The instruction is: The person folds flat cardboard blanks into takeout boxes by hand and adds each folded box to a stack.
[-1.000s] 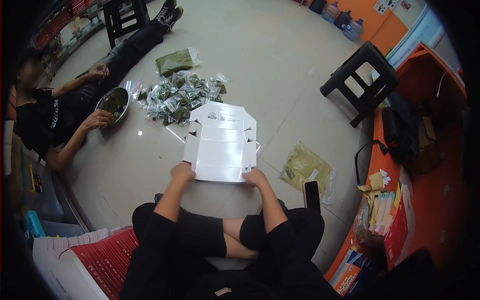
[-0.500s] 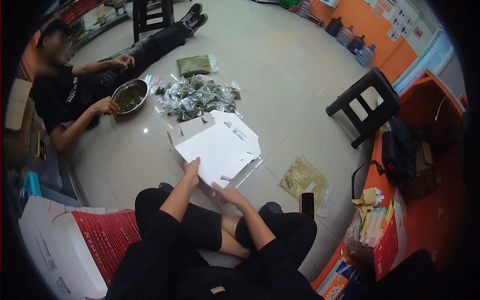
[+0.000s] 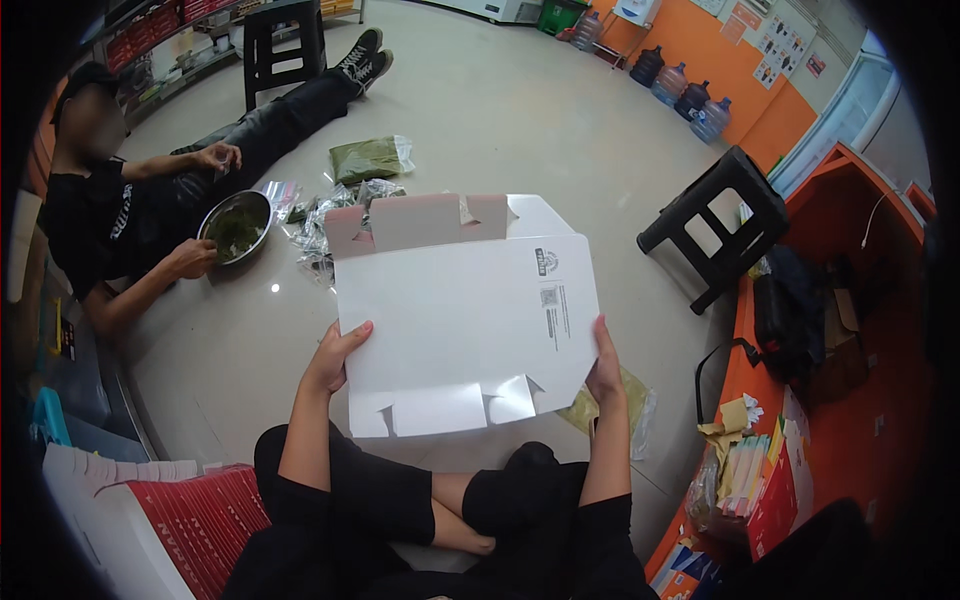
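Observation:
A flat white cardboard box blank (image 3: 450, 310) is held up in front of me over my crossed legs, its printed corner to the right. Along the far and near edges its flaps stand partly folded. My left hand (image 3: 335, 358) grips the left edge with the thumb on top. On the opposite edge my right hand (image 3: 604, 365) is closed, its fingers mostly out of sight behind the board. Beyond the blank lies a heap of small clear packets with green contents (image 3: 315, 235), partly covered by it. A yellowish-green bag (image 3: 630, 400) lies behind my right hand.
At the left a seated person (image 3: 110, 200) reaches to a metal bowl (image 3: 238, 228) of green stuff. A large green bag (image 3: 370, 160) lies beyond the heap. Red-and-white folded boxes (image 3: 205, 520) are stacked at my left. A black stool (image 3: 715, 225) stands at the right.
The blank has turned and come up closer to me, now covering more of the packet heap. My right hand has moved from its near corner to the right edge.

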`<move>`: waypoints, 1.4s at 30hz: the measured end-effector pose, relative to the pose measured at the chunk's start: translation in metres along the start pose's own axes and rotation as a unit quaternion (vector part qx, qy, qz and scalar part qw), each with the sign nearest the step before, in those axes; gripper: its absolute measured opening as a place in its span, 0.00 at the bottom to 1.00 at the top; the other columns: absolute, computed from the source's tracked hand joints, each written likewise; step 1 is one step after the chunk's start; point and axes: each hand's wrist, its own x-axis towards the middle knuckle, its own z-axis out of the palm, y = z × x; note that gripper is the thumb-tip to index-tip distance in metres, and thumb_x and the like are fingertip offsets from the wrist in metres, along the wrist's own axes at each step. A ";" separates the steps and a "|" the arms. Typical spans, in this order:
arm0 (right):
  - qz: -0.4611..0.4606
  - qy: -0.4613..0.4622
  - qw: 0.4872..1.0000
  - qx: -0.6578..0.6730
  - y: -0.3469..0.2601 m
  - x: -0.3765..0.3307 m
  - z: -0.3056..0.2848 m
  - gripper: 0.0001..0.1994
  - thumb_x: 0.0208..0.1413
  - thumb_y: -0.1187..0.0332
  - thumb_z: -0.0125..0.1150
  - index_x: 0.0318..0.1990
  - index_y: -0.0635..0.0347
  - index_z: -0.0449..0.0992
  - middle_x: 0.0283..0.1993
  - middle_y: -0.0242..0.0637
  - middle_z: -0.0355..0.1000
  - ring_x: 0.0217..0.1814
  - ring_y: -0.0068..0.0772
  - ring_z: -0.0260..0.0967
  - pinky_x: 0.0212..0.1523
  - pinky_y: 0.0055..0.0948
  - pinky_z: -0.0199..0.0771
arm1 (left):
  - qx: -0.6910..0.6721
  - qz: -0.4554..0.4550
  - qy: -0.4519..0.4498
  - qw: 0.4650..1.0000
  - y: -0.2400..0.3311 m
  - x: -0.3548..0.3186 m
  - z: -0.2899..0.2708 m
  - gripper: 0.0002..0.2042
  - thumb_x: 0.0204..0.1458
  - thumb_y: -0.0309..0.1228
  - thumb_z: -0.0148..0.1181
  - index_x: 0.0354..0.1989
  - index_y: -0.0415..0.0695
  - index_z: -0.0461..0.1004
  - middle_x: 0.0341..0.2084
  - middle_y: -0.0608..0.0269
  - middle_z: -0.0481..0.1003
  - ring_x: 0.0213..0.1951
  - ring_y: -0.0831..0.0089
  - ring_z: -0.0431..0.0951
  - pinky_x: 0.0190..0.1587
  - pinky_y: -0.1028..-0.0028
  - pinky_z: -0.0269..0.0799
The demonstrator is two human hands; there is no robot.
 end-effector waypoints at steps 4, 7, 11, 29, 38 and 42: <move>0.074 -0.094 0.990 0.073 -0.012 -0.010 -0.006 0.25 0.52 0.58 0.56 0.50 0.69 0.65 0.45 0.42 0.70 0.43 0.34 0.70 0.47 0.30 0.68 | 0.033 -0.044 -0.024 0.998 -0.007 0.011 -0.010 0.22 0.49 0.34 0.57 0.49 0.34 0.62 0.38 0.53 0.72 0.36 0.68 0.76 0.40 0.71 0.74; 0.076 -0.145 0.986 -0.022 -0.021 -0.021 -0.006 0.23 0.48 0.65 0.62 0.50 0.69 0.66 0.44 0.41 0.70 0.44 0.33 0.69 0.47 0.28 0.67 | 0.007 -0.116 -0.007 0.993 -0.010 0.020 -0.017 0.24 0.47 0.37 0.58 0.49 0.35 0.63 0.38 0.52 0.72 0.36 0.67 0.76 0.39 0.71 0.74; 0.050 -0.163 0.980 -0.106 -0.031 -0.032 -0.008 0.23 0.46 0.65 0.64 0.48 0.68 0.67 0.42 0.39 0.70 0.42 0.30 0.68 0.45 0.25 0.67 | -0.030 -0.190 -0.028 0.981 -0.013 0.024 -0.016 0.26 0.45 0.41 0.60 0.48 0.35 0.64 0.37 0.51 0.72 0.35 0.68 0.76 0.39 0.72 0.74; -0.051 -0.062 0.983 -0.165 0.034 0.010 0.019 0.15 0.39 0.72 0.68 0.37 0.69 0.75 0.35 0.38 0.74 0.36 0.26 0.70 0.39 0.26 0.69 | 0.268 0.041 0.077 0.959 -0.014 0.034 -0.020 0.11 0.46 0.28 0.62 0.38 0.40 0.74 0.34 0.65 0.76 0.39 0.77 0.73 0.44 0.76 0.65; -0.041 -0.081 0.981 -0.170 0.060 0.022 0.011 0.17 0.35 0.76 0.69 0.37 0.68 0.75 0.34 0.38 0.74 0.37 0.26 0.70 0.39 0.26 0.70 | 0.296 0.006 0.099 0.950 -0.039 0.045 -0.026 0.16 0.42 0.28 0.64 0.41 0.39 0.71 0.34 0.62 0.74 0.38 0.73 0.73 0.42 0.74 0.65; -0.003 -0.075 0.981 -0.181 0.059 0.021 0.009 0.19 0.34 0.77 0.69 0.38 0.67 0.75 0.36 0.38 0.74 0.38 0.26 0.70 0.40 0.26 0.71 | 0.297 -0.023 0.087 0.950 -0.043 0.045 -0.028 0.16 0.42 0.26 0.63 0.42 0.40 0.70 0.36 0.61 0.74 0.39 0.72 0.72 0.43 0.73 0.65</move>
